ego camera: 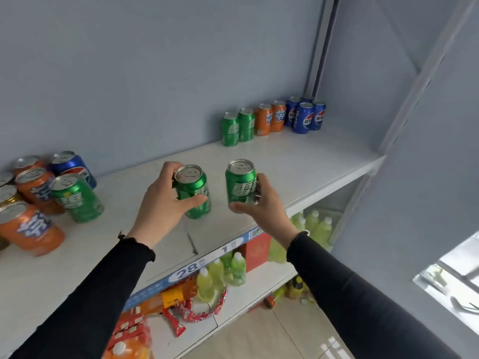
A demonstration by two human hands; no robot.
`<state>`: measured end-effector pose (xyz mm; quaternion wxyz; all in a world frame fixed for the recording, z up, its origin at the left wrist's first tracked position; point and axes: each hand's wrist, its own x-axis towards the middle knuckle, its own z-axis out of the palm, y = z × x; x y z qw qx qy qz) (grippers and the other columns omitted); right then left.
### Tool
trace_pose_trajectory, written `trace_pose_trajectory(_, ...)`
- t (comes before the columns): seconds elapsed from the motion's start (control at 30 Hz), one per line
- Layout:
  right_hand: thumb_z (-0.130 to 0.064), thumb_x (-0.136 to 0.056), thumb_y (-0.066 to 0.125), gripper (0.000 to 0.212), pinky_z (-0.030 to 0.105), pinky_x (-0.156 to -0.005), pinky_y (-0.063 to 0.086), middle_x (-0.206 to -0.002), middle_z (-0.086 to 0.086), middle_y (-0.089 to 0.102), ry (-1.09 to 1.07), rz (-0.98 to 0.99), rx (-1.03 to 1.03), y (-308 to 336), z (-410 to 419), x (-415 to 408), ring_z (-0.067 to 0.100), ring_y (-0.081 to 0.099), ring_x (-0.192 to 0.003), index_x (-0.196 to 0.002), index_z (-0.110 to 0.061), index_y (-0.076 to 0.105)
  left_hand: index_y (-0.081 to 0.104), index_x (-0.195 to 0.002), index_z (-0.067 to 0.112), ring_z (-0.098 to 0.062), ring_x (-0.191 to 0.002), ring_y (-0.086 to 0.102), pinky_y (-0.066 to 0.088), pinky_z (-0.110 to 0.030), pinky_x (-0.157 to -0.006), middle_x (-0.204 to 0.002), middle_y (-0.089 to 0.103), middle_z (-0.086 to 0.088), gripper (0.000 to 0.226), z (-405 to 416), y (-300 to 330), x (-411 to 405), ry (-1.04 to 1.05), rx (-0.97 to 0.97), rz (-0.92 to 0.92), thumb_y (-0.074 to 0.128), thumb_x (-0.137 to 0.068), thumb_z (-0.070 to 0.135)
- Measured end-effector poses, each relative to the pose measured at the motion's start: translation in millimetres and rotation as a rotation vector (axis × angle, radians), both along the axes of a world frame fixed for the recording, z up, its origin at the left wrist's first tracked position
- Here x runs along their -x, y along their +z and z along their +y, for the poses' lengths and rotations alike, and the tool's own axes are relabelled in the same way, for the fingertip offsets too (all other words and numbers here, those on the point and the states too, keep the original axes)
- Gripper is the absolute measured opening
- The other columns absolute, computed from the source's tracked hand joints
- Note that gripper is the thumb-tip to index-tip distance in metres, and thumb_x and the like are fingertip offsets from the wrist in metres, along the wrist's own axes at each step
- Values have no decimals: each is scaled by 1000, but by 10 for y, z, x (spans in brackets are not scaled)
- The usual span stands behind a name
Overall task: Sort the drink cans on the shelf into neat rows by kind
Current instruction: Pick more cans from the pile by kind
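My left hand (160,203) grips a green can (193,191) and my right hand (261,206) grips a second green can (239,181), both over the middle of the white shelf (298,161). At the back right stand two green cans (237,128), two orange cans (270,119) and several blue cans (305,116) in grouped rows. On the left is an unsorted cluster: a green can (76,198), orange cans (31,228) and a blue can (71,165).
The shelf's front edge carries a blue price strip (186,272). Below it, a lower shelf holds pale green bottles (220,273), a red box (256,248) and orange and red snack packs (166,304). A metal upright (404,110) closes the right end.
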<state>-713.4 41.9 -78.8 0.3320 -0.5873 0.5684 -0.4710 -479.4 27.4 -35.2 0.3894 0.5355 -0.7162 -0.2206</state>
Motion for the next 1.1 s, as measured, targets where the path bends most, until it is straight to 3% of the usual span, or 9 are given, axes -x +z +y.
trace_pose_trajectory(0.1,-33,-68,88,66,43,-88,57,-112,-6,64,-19,24,2,8,-268,557,13,63,-101,-123,-24,51,47,-117,34,-13,-103,60,53,-42,-87,-113,63,12,64,-263,30,520,7,1,7,89,-69,38)
trace_pose_trajectory(0.2,-34,-68,87,66,42,-88,57,-113,-3,63,-33,38,13,1,-610,942,16,62,-102,-124,-23,53,45,-116,38,-16,-103,60,54,-45,-85,-112,63,12,64,-551,54,918,26,-1,-35,88,-69,41)
trace_pose_trajectory(0.37,-27,-73,86,62,27,-79,50,-112,-5,62,-9,17,1,6,-1261,1233,13,59,-99,-124,-21,51,48,-117,31,-16,-100,60,53,-39,-83,-108,62,12,63,-1135,48,1347,29,-14,-42,89,-69,31)
trace_pose_trajectory(0.67,-15,-74,86,76,19,-85,46,-117,-11,58,97,-30,-54,-111,-2362,1253,4,55,-99,-136,-17,43,50,-120,33,-13,-105,56,46,-29,-86,-117,57,3,67,-2158,-146,1564,92,16,-62,89,-66,31)
trace_pose_trajectory(0.73,-10,-73,87,78,5,-78,44,-116,-11,58,132,-40,-60,-162,-2535,1266,-4,56,-94,-137,-17,43,49,-119,36,-15,-104,56,47,-31,-87,-116,56,1,67,-2305,-172,1593,98,12,-72,89,-66,31)
trace_pose_trajectory(0.83,-8,-71,88,80,-2,-73,42,-117,-10,60,174,-64,-56,-242,-2745,1312,-20,55,-90,-137,-17,44,48,-120,39,-16,-104,56,47,-32,-89,-115,54,-1,68,-2469,-220,1629,123,-13,-71,89,-65,31)
trace_pose_trajectory(0.93,-8,-69,89,79,1,-79,43,-116,-15,60,208,-57,-36,-297,-2907,1342,-25,54,-94,-135,-17,46,49,-123,36,-16,-103,56,47,-31,-89,-116,52,-2,69,-2563,-258,1662,160,-34,-65,88,-67,28)
trace_pose_trajectory(1.03,-19,-67,91,78,25,-94,50,-125,-6,61,216,-33,-31,-336,-3034,1335,0,59,-109,-132,-17,48,48,-122,36,-16,-103,56,44,-24,-84,-118,52,-3,68,-2617,-288,1656,182,-67,-44,88,-67,29)
trace_pose_trajectory(1.1,-24,-66,91,76,34,-96,50,-126,-1,60,221,-13,-21,-350,-3091,1338,12,58,-112,-128,-17,48,48,-122,34,-16,-107,56,48,-26,-86,-121,53,-2,68,-2630,-279,1660,178,-90,-21,87,-66,30)
